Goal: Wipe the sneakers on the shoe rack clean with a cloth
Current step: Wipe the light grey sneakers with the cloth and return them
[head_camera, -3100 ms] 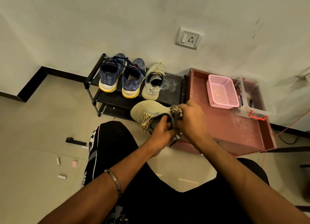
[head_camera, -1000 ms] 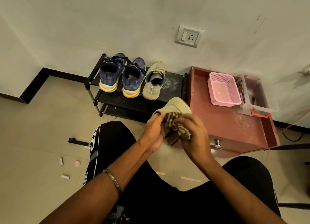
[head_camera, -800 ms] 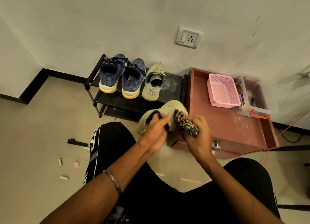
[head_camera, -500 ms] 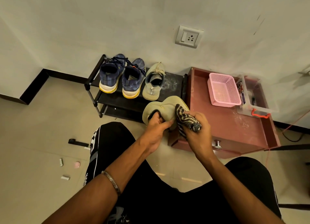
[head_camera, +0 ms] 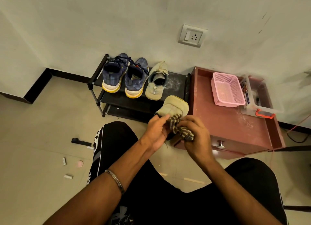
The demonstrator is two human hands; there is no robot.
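**Beige sneaker in hand, cloth working the sole end**

Right hand (head_camera: 196,137): fingers curled round a bunched striped cloth (head_camera: 179,128), pressing it against the held beige sneaker (head_camera: 173,107). Left hand (head_camera: 157,132): fingers wrapped over the shoe's near end, steadying it. Shoe held in the air in front of the shoe rack (head_camera: 175,80), far end tipped up, pale underside facing the camera; most of the upper hidden behind the hands.

On the rack's top shelf: beige mate (head_camera: 156,81) beside a pair of navy sneakers (head_camera: 125,76) with yellow-edged soles. Dusty white smears on the bare shelf to the right of the mate. Just right of the rack, a reddish cabinet (head_camera: 232,123) carries a pink basket (head_camera: 227,90) and a clear box (head_camera: 260,103).

Judgement on the step: keep the left grip firm so the shoe does not twist under pressure; rub with a fresh fold of cloth, short strokes along the sole edge, then rotate the shoe to reach hidden faces. Three sneakers on the rack apparently await wiping or are done; cannot tell which.
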